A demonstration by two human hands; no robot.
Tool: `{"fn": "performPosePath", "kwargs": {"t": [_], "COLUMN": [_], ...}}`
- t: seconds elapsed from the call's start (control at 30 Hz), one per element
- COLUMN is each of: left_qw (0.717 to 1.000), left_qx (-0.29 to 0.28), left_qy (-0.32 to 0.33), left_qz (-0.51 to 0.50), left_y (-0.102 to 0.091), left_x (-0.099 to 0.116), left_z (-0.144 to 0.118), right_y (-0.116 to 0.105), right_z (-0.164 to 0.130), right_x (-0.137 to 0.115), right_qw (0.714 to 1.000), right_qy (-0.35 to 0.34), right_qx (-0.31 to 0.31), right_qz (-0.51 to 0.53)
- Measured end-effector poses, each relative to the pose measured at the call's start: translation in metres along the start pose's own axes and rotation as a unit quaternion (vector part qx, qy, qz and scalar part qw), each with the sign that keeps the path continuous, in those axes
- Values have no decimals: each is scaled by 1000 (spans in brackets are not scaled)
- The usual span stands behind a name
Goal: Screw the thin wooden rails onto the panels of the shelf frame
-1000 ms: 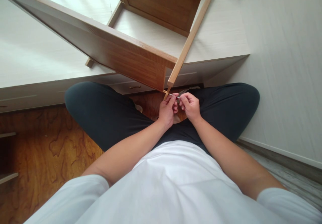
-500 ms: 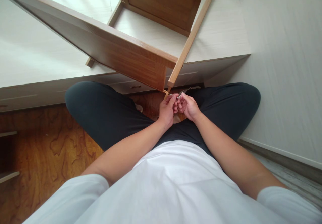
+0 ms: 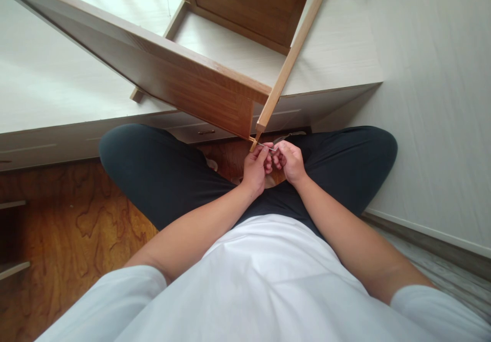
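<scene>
A thin metal hex key (image 3: 271, 149) with a bent end runs between my two hands, close to the near end of a wooden furniture frame. Thumb and fingers of my left hand (image 3: 254, 172) pinch its shaft beside the lower corner of the frame. My right hand (image 3: 293, 164) has its curled fingers at the bent end. The key points at a wooden rail end (image 3: 253, 146), just below a slanting wooden leg (image 3: 280, 87). My left fingers hide where the tip meets the wood. A brown side panel (image 3: 199, 88) joins that leg.
The frame leans on a pale raised platform (image 3: 337, 70) with a drawer handle (image 3: 206, 132) in its front. Another brown panel (image 3: 249, 4) stands farther back. A pale wall (image 3: 433, 127) rises on the right. My bent knees flank the work, above a wood floor (image 3: 84, 229).
My right hand has shifted slightly right and its fingers have loosened, so more of the key's bent end shows. The left hand and the frame stay nearly still.
</scene>
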State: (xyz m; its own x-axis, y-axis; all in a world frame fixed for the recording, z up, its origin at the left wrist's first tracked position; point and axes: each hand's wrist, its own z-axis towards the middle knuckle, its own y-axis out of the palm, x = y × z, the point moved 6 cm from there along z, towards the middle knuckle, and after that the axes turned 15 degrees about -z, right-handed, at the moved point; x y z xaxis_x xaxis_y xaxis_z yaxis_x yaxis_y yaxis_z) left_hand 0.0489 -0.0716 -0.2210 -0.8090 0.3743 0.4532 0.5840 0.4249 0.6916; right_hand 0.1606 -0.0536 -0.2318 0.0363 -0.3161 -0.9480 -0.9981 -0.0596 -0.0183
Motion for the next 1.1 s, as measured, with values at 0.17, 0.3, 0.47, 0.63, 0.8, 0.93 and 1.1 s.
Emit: {"fn": "performPosePath", "kwargs": {"t": [0.17, 0.3, 0.47, 0.63, 0.8, 0.93, 1.1], "left_qw": [1000, 1000, 1000, 1000, 999, 1000, 1000], "left_qx": [1, -11, -27, -21, -24, -13, -16], "left_qy": [-1, -3, 2, -7, -8, -15, -14], "left_qz": [2, -5, -15, -11, -25, -20, -22], "left_y": [0, 1, 2, 3, 3, 2, 3], "left_x": [0, 0, 1, 1, 0, 0, 0], "left_z": [0, 0, 1, 1, 0, 0, 1], "right_y": [0, 0, -1, -2, -1, 0, 0], "right_z": [-3, -5, -5, -6, -6, -5, -3], "right_x": [-5, -10, -11, -11, -12, -10, -6], "right_qw": [999, 998, 997, 997, 997, 998, 999], "right_qy": [-21, -48, -55, -47, -44, -29, -23], "right_qx": [2, 5, 18, 26, 25, 19, 18], "right_qz": [-32, -38, -49, -59, -53, -43, -29]}}
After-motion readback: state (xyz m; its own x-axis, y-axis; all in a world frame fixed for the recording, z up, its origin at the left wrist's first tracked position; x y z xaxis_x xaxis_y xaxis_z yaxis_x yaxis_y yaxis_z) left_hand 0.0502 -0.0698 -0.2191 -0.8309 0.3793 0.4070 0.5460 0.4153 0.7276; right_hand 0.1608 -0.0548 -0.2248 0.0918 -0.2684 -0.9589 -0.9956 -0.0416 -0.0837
